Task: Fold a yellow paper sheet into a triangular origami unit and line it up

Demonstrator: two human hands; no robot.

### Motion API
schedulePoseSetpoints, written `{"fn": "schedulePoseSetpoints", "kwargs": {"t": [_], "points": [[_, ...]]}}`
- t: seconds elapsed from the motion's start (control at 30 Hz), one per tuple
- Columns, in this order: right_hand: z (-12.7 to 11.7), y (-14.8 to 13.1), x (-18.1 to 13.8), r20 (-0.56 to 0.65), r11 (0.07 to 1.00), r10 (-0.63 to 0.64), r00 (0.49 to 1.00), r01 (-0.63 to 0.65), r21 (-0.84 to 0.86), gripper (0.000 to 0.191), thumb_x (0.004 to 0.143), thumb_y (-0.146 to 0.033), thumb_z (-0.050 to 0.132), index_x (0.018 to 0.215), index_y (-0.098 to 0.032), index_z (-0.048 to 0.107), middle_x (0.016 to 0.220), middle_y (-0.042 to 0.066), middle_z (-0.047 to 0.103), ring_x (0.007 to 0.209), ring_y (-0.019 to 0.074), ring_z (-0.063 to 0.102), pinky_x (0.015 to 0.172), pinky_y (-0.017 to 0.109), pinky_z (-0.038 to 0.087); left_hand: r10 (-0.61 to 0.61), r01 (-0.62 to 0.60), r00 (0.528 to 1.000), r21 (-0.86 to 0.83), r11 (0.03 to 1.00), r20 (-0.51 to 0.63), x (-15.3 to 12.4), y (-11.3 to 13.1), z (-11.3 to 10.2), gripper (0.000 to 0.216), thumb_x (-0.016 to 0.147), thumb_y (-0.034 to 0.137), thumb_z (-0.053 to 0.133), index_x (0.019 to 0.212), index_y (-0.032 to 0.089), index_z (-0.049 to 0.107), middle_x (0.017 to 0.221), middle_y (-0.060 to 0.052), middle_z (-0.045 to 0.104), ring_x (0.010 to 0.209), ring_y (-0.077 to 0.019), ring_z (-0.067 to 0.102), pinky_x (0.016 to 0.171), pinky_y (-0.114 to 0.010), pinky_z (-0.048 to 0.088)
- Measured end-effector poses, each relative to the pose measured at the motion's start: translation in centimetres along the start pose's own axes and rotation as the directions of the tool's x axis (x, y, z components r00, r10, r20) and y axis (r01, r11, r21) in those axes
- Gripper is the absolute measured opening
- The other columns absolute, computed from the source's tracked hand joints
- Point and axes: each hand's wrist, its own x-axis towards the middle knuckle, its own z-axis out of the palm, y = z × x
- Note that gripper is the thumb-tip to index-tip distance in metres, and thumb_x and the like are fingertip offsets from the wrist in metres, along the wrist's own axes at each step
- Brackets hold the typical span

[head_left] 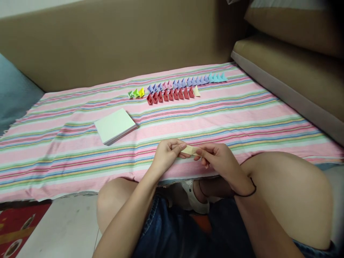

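A small piece of folded cream paper [190, 149] is stretched between my two hands, just above the near edge of the striped cloth [150, 154]. My left hand [168, 149] pinches its left end between thumb and fingers. At the other end, my right hand [216, 154] grips it with the thumb on top and fingers beneath. The fingertips cover both ends of the paper. Farther off stand rows of small folded paper boats: red ones [171, 95], purple ones [197, 81], light blue ones [217, 77] and a cream one [197, 91].
A stack of pale square paper [115, 123] lies left of my hands. Green and yellow folded pieces [136, 93] stand behind it. A brown backrest [129, 39] closes off the far side, and stacked cushions [290, 75] rise at the right. My knees flank the cloth's near edge.
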Motion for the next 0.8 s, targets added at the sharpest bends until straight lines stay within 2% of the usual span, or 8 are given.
{"fn": "schedulePoseSetpoints", "kwargs": {"t": [0.2, 0.37, 0.47, 0.63, 0.8], "points": [[0.1, 0.3, 0.5, 0.011, 1.0, -0.009, 1.0, 0.008, 0.023, 0.032, 0.078, -0.047, 0.063, 0.072, -0.016, 0.069, 0.055, 0.0, 0.062, 0.046, 0.0107, 0.052, 0.046, 0.024, 0.045, 0.058, -0.056, 0.994, 0.024, 0.998, -0.09, 0.4, -0.2, -0.4, 0.033, 0.064, 0.043, 0.078, 0.074, 0.013, 0.068, 0.064, -0.004, 0.069, 0.057, -0.0174, 0.068, 0.055, -0.023, 0.053], [-0.4, 0.5, 0.6, -0.16, 0.997, -0.046, 0.986, 0.035, -0.072, 0.028, 0.079, -0.042, 0.06, 0.065, -0.017, 0.063, 0.052, -0.001, 0.058, 0.042, 0.011, 0.049, 0.043, 0.024, 0.043, 0.062, -0.058, 0.995, 0.046, 0.997, -0.083, 0.9, -0.3, -1.1, 0.035, 0.06, 0.039, 0.081, 0.075, 0.011, 0.067, 0.062, -0.004, 0.068, 0.058, -0.0188, 0.069, 0.055, -0.023, 0.054], [-0.3, 0.5, 0.6, -0.208, 0.994, -0.067, 0.976, 0.046, -0.102, 0.027, 0.079, -0.039, 0.059, 0.063, -0.018, 0.062, 0.051, -0.001, 0.057, 0.043, 0.0115, 0.051, 0.044, 0.024, 0.043, 0.073, -0.066, 0.992, 0.067, 0.996, -0.101, 1.1, -0.5, -1.3, 0.03, 0.061, 0.034, 0.081, 0.073, 0.011, 0.066, 0.055, -0.003, 0.066, 0.055, -0.018, 0.068, 0.052, -0.023, 0.054], [-0.2, 0.6, 1.1, -0.189, 0.994, -0.098, 0.977, 0.086, -0.07, 0.024, 0.078, -0.039, 0.058, 0.07, -0.017, 0.064, 0.06, 0.002, 0.063, 0.048, 0.0118, 0.054, 0.045, 0.023, 0.045, 0.097, -0.088, 0.988, 0.073, 0.993, -0.121, 1.3, -0.3, -1.4, 0.025, 0.064, 0.03, 0.078, 0.075, 0.012, 0.065, 0.057, -0.004, 0.068, 0.055, -0.0171, 0.069, 0.054, -0.022, 0.054], [-0.7, -0.3, 2.3, -0.173, 0.992, -0.129, 0.977, 0.128, -0.019, 0.026, 0.075, -0.04, 0.061, 0.067, -0.015, 0.064, 0.055, 0.003, 0.062, 0.045, 0.012, 0.054, 0.044, 0.024, 0.047, 0.12, -0.115, 0.989, 0.06, 0.992, -0.089, 2.0, 1.7, -1.5, 0.024, 0.064, 0.027, 0.077, 0.077, 0.011, 0.064, 0.057, -0.003, 0.068, 0.053, -0.0169, 0.068, 0.052, -0.023, 0.053]]}}
